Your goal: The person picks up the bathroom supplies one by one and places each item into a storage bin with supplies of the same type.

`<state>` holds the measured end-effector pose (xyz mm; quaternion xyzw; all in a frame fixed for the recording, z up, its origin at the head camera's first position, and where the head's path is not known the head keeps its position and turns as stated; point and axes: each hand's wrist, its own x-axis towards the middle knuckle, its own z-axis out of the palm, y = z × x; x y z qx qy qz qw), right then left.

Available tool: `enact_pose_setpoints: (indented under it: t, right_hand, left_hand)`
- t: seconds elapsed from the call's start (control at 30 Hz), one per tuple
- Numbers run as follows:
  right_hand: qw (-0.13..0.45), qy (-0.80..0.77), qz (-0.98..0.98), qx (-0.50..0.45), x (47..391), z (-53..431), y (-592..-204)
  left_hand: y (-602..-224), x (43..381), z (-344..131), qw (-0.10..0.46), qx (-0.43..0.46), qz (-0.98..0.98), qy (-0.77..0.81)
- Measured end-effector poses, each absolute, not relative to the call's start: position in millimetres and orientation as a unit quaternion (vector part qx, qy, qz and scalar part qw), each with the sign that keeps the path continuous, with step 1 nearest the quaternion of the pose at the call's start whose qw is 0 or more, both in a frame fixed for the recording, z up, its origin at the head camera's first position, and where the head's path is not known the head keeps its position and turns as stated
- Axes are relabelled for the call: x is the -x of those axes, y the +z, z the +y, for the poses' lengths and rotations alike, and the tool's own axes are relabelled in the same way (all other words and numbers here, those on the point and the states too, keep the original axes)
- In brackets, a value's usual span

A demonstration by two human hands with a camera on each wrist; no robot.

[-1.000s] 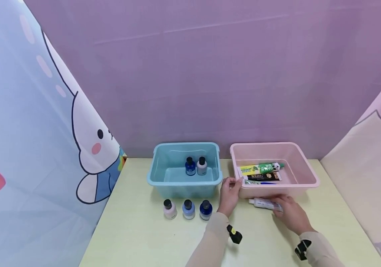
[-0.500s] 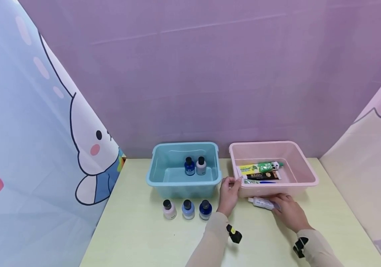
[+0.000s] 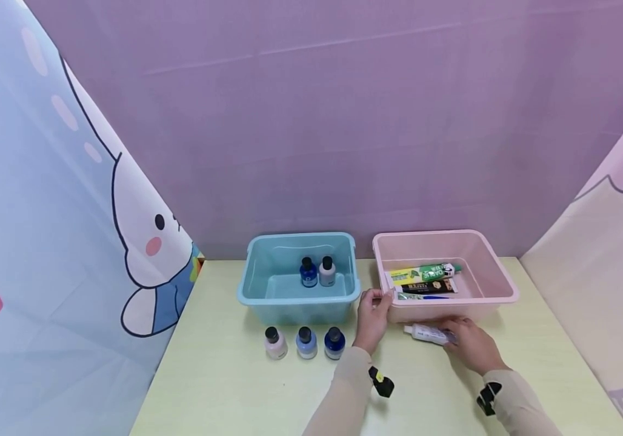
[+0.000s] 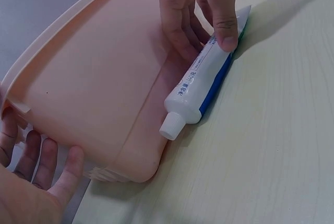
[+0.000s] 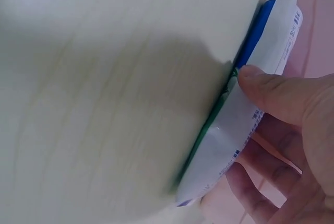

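Note:
A pink plastic basket (image 3: 499,284) stands at the right of the table. My left hand (image 3: 373,318) grips its front left corner; in the left wrist view its fingers (image 4: 47,156) curl at the corner under the rim. In front of the basket, a white toothpaste tube (image 3: 426,333) lies close to the wall, its cap pointing left. My right hand (image 3: 472,345) pinches the tube between thumb and fingers near its flat end. The right wrist view shows the tube (image 5: 255,72) with a blue and green edge. Inside the basket are a green-and-yellow toothpaste tube (image 3: 426,274), a black one (image 3: 431,286) and a partly hidden green-blue item (image 3: 423,297).
To the left stands a blue basket (image 3: 259,300) holding a dark blue bottle (image 3: 308,275) and a pale bottle (image 3: 327,274). In front of it are a pale pink bottle (image 3: 276,346), a light blue bottle (image 3: 306,346) and a dark blue bottle (image 3: 334,346). A purple curtain (image 3: 317,139) hangs behind.

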<state>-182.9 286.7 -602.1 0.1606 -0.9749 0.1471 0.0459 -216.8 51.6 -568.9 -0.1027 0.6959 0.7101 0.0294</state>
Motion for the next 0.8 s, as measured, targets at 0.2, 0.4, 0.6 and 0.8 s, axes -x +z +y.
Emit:
enact_pose_setpoints:
  t: [0.2, 0.4, 0.6, 0.8]
  right_hand:
    - [0.034, 0.139, -0.974, -0.176, 185.0, 288.4, -600.9]
    - [0.035, 0.128, -0.972, -0.193, 189.0, 289.9, -601.5]
    - [0.026, 0.131, -0.972, -0.192, 190.4, 289.1, -601.6]
    - [0.023, 0.134, -0.973, -0.188, 189.7, 286.0, -601.3]
  left_hand:
    - [-568.9, 216.1, 51.7, 0.033, 0.104, 0.694, 0.711]
    - [-567.8, 217.4, 52.2, 0.033, 0.100, 0.692, 0.714]
    - [-568.0, 217.6, 51.7, 0.028, 0.102, 0.697, 0.709]
    - [-569.2, 218.0, 51.3, 0.028, 0.107, 0.699, 0.706]
